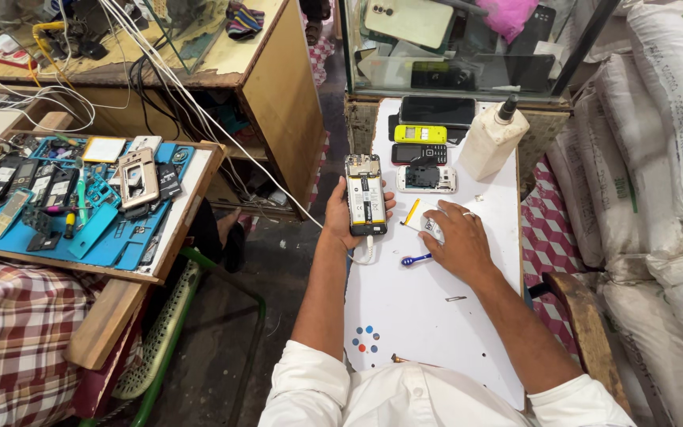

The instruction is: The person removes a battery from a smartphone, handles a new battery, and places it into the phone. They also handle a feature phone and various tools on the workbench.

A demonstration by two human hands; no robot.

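Phone (366,204): back cover off, battery showing, being held upright over the left edge of the white desk (428,316), a white cable hanging from its lower end.
Left hand (347,215): wrapping around the phone from behind, fingers curling over its sides.
Right hand (458,241): lying palm down, fingers loosely spread, pressing on a small white part (428,227).
Blue tool (416,258): lying just beside the right hand.

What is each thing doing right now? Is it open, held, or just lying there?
opened smartphone: back cover off, held in left hand, white cable plugged in
right hand: flat on white table, on a small part
blue tool: lying loose
white bottle: upright, capped
yellow phone: lying flat
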